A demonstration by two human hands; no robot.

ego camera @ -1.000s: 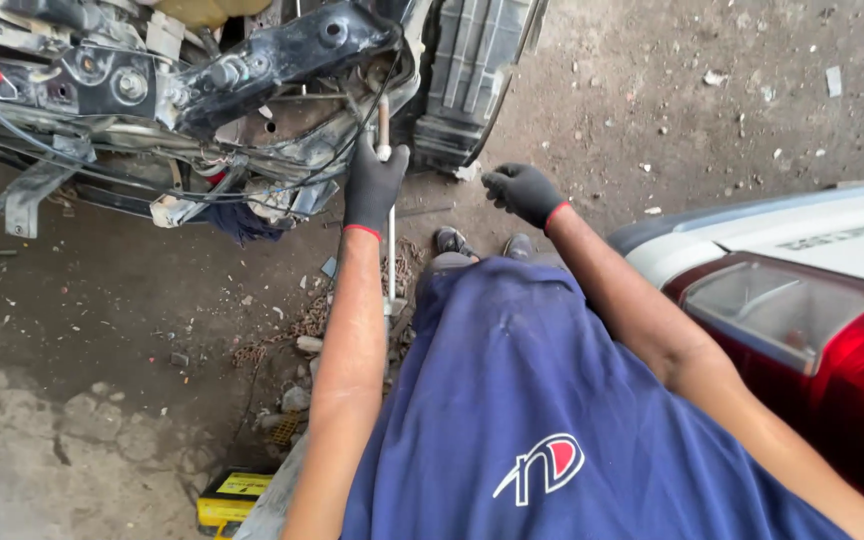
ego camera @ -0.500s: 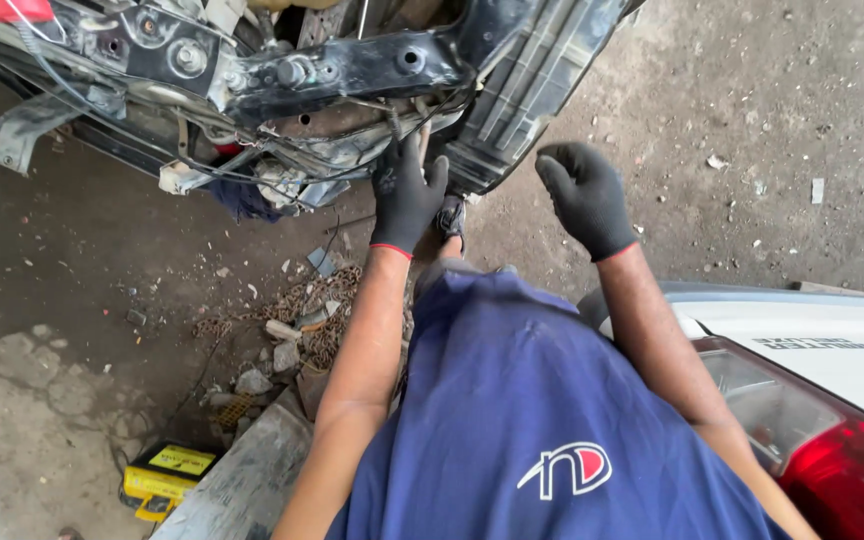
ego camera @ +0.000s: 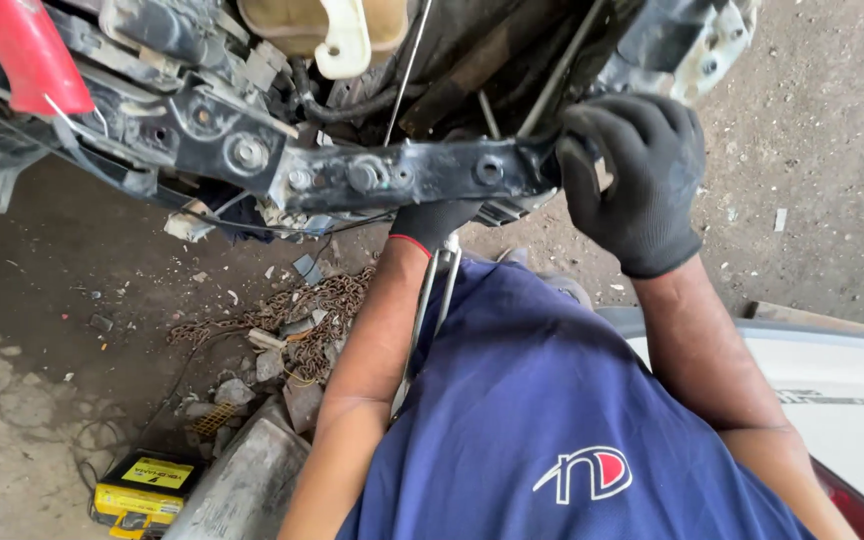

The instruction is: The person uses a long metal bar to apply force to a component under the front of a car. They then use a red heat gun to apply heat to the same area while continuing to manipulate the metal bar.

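Observation:
My right hand, in a black glove, is clamped on the right end of a black steel crossmember on a stripped car front. My left hand, also gloved, reaches up behind that crossmember, so its fingers are mostly hidden. It grips a long silver metal bar that runs down along my left forearm. My blue shirt fills the lower middle of the view.
A rusty chain and rubble lie on the dirt floor under the car. A yellow box sits at the lower left beside a concrete block. A white car body is close on the right. A cream reservoir hangs above.
The car front has come much closer. My right hand rose from open air and closed on the crossmember's end. My left hand went up behind the crossmember with the bar.

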